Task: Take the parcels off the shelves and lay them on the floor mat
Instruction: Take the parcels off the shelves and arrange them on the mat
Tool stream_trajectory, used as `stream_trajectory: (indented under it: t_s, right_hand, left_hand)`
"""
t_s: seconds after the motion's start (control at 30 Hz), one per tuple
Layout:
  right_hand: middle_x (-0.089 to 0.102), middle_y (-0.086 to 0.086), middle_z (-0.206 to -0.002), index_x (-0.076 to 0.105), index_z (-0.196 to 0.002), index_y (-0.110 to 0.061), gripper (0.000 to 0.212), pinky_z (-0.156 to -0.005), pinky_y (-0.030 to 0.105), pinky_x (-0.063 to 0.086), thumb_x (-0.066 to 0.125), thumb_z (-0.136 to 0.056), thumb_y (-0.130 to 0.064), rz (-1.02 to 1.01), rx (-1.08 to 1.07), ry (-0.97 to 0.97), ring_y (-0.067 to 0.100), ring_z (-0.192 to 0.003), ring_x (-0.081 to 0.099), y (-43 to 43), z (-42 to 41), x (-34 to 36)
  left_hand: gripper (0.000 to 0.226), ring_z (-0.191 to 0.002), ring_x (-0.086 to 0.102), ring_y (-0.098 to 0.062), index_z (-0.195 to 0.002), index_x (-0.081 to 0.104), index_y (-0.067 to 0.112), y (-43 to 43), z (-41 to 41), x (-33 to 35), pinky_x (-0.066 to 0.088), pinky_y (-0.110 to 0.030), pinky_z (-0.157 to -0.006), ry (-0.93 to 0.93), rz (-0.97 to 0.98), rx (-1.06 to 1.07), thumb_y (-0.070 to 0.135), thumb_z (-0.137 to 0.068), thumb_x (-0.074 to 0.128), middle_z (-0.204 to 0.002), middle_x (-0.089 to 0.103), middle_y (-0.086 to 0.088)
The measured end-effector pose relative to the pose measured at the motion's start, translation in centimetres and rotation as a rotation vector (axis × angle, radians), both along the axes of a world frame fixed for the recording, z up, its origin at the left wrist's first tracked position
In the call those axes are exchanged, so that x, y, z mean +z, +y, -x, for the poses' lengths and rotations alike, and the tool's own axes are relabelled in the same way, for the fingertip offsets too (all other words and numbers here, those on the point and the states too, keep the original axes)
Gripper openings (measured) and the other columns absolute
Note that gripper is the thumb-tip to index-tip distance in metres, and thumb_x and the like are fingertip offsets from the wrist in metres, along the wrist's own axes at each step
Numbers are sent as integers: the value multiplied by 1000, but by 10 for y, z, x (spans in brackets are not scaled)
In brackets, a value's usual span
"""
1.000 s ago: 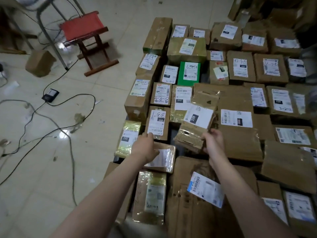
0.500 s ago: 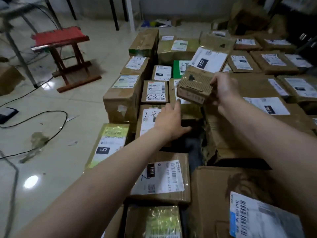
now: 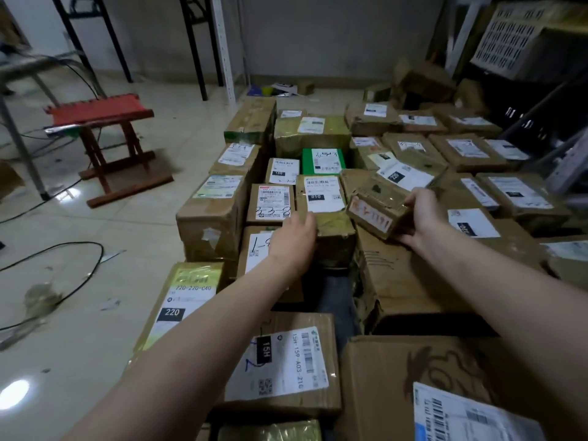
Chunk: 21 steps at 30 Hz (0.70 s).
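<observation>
Several taped cardboard parcels with white labels lie packed together on the floor; a dark strip of mat (image 3: 335,283) shows in a gap between them. My right hand (image 3: 424,218) grips a small brown parcel (image 3: 377,203) with a "220" label, held tilted just above the pile. My left hand (image 3: 294,241) reaches forward, and its fingers rest on the near edge of the yellow-taped parcel labelled "010" (image 3: 324,205). A green parcel (image 3: 323,160) lies further back.
A red-topped wooden stool (image 3: 105,148) stands on the tiled floor at the left, with black cables (image 3: 79,275) trailing near it. Dark shelving (image 3: 547,122) and a white perforated crate (image 3: 521,36) stand at the right. Metal legs (image 3: 222,46) rise at the back.
My right hand has lifted the small "220" parcel from the pile and carried it forward. My left hand left the near parcel and slid onto the "010" parcel. The view has tilted up.
</observation>
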State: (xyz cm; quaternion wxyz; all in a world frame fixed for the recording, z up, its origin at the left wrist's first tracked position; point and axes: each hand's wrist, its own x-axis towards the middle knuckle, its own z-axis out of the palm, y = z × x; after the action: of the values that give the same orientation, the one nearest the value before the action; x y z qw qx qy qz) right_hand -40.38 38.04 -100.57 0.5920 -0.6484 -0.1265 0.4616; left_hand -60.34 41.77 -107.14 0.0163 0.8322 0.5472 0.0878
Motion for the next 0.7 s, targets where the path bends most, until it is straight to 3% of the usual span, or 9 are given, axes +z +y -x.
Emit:
stream_trajectory:
  t_s: [0.1,0.2,0.3,0.37,0.43,0.6,0.7]
  right_hand:
    - [70,12,-101,60,-112,-12,36,-53,34,57,50,-77,-17,-6,52,-74,28,-86,69,3,2,3]
    - [71,11,-104,61,-118,-11,44,-54,32,56,50,-75,-18,3,87,-136,28,-87,70,6,5,5]
    - [71,12,-105,61,-120,-11,45,-53,33,56,48,-78,-19,14,106,-108,28,-87,69,6,7,2]
    - [70,12,-104,60,-121,-11,45,-51,32,56,48,-79,-21,23,112,-106,28,-88,69,7,6,0]
    - [70,11,-103,60,-122,-12,45,-49,29,55,48,-81,-23,31,137,-125,27,-88,69,7,5,-2]
    - [71,10,-101,60,-115,-14,35,-52,28,54,46,-85,-26,29,170,-168,25,-88,68,5,5,-6]
    - [71,12,-103,61,-112,-11,32,-64,36,59,47,-87,-25,3,173,-200,27,-89,69,6,10,-9]
  left_hand:
    - [47,-116,49,-35,-139,33,10,0,-1,-3,48,-40,-81,-4,-31,-10,12,-97,53,-128,46,-18]
    - [55,-117,47,-38,-140,33,15,1,-2,-2,46,-42,-89,-52,50,3,13,-92,59,-128,41,-20]
    - [73,-125,43,-37,-139,35,11,4,-3,1,43,-44,-104,-263,208,102,36,-83,75,-133,40,-19]
    - [89,-128,43,-35,-137,37,7,5,-6,5,43,-47,-105,-455,293,196,56,-75,77,-136,43,-18]
    - [91,-127,46,-34,-135,38,5,7,-11,8,46,-48,-102,-572,308,257,59,-73,77,-137,47,-17]
    - [69,-124,49,-39,-133,35,4,6,-21,7,44,-44,-101,-615,223,273,30,-84,77,-135,44,-21]
    - [59,-123,52,-38,-131,34,4,10,-17,9,46,-43,-101,-661,194,219,12,-87,73,-132,49,-21]
